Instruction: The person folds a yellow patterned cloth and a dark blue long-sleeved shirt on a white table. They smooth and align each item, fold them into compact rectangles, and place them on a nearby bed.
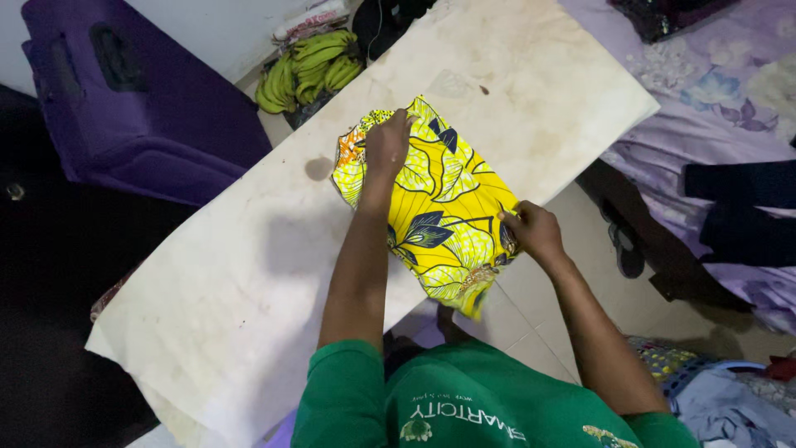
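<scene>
Two hands on one piece of cloth — that is all I am working with. My right hand point(535, 232) pinches the near right edge of the folded yellow fabric point(439, 211), fingers closed on the hem where it reaches the board's near long edge. My left hand point(387, 145) lies flat and spread farther up, pressing the fabric down close to its far corner. The fabric, yellow with dark blue leaf shapes, sits folded across the middle of the padded board point(249, 274), and one tail of it hangs off the near edge toward my green shirt point(489, 406).

What could go wrong, as I judge it: that hanging tail could drag the whole fold off the edge if my left palm lifts, and a hard tug from my right fingers could pull the layers out of line, since only my palm pins them. The board's cover is loose and wrinkled at its near left corner, so it might shift under pressure too.

The cover is pale and stained, with a dark spot just left of the fabric. Past the board's far end lies a bunch of green bananas point(307, 70) on the floor, beside a purple suitcase point(133, 99) at the far left. To the right stands a bed with a lilac flowered sheet point(705, 91) and dark clothes point(746, 207) on it — a tiled floor shows between.
</scene>
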